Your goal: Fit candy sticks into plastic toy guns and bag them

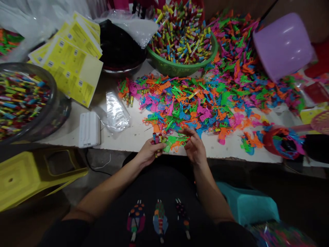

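My left hand is closed around several small coloured tubes, which stand up in a bunch from its fingers. My right hand is at the table's front edge with its fingers loosely curled and apart. Beside its fingertips lies a green plastic toy gun, and an orange toy piece is just below that. Whether the fingertips touch the green toy gun, I cannot tell. A large pile of pink, green, orange and blue toy guns spreads beyond both hands.
Behind the pile stands a green basket heaped with small tubes. Leftward are a dark tub of tubes, yellow printed sheets, clear plastic bags and a white box. Rightward are a tilted purple bucket and a red container.
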The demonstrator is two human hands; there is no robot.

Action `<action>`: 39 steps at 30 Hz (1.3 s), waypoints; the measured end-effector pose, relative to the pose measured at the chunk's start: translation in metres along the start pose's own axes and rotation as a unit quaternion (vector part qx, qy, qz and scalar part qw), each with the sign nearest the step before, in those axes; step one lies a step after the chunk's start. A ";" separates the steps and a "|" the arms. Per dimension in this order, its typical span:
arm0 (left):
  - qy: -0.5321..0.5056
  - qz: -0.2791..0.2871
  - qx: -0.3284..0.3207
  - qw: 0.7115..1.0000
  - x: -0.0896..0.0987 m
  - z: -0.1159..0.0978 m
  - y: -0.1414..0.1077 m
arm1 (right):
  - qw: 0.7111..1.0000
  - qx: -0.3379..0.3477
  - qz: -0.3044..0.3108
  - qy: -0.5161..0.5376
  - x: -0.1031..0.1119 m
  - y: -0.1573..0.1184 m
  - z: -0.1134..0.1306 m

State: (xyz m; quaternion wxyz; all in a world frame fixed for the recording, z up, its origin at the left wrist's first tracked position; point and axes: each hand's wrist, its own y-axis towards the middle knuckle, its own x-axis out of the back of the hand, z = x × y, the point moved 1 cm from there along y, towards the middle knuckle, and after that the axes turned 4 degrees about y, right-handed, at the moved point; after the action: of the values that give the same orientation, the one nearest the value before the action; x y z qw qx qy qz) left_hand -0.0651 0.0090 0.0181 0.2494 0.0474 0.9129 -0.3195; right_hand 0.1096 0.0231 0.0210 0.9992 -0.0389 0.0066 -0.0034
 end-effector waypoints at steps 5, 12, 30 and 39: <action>-0.026 -0.002 -0.039 0.999 -0.003 0.000 0.000 | 0.994 -0.043 0.076 0.067 -0.016 -0.012 -0.012; 0.094 -0.037 -0.131 0.986 -0.009 0.005 -0.005 | 0.994 -0.060 -0.052 0.079 -0.045 -0.019 -0.010; 0.294 0.019 -0.218 0.931 -0.003 -0.001 -0.013 | 0.994 -0.077 -0.074 0.001 -0.038 -0.026 0.006; 0.253 0.003 -0.183 0.950 -0.003 0.004 -0.010 | 0.996 -0.085 -0.036 0.017 -0.034 -0.021 -0.004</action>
State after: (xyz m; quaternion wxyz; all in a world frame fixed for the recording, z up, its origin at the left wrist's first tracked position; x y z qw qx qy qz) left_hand -0.0636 -0.0010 0.0222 0.0152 0.0830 0.9888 -0.1233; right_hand 0.0752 0.0019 0.0187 0.9912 -0.1241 0.0224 -0.0398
